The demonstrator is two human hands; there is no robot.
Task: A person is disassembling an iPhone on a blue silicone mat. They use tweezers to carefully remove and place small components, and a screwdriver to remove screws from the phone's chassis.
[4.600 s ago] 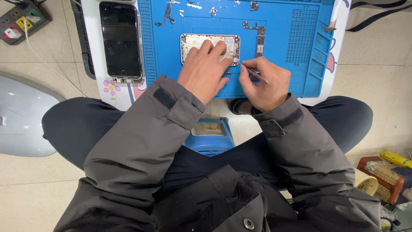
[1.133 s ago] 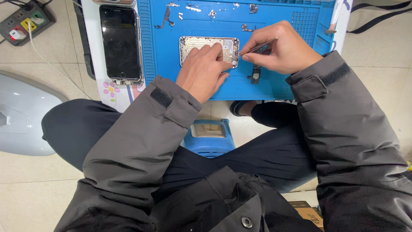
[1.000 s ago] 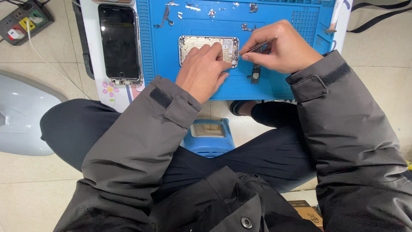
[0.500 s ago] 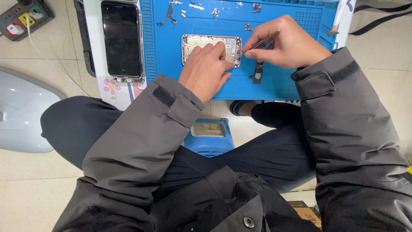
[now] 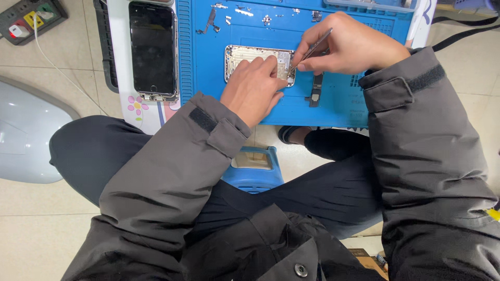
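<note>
We look down on our two hands working over a blue mat [image 5: 250,104] that lies on a low white tabletop [image 5: 117,62]. Our left hand [image 5: 251,89] rests flat on an opened phone housing [image 5: 245,57], a silver shell lying face up on the mat near its middle; the fingers [image 5: 268,65] lie close together and press down on the shell's right half, holding it against the mat. Our right hand [image 5: 350,46] sits just to the right of the shell, its fingers pinched together around slim metal tweezers [image 5: 311,51]. The tweezers slant down to the left, and their tip meets the right edge of the housing, right beside our left fingertips.

Just below the right hand, a small dark phone part [image 5: 314,92] lies on the mat, apart from the shell. Several tiny loose parts [image 5: 211,18] sit along the mat's far edge. To the left of the mat, a removed phone screen [image 5: 152,49] lies face up on the tabletop, dark and well apart from both hands. A power strip [image 5: 31,15] rests on the tiled floor at the upper left. A blue stool [image 5: 255,169] shows between our knees.
</note>
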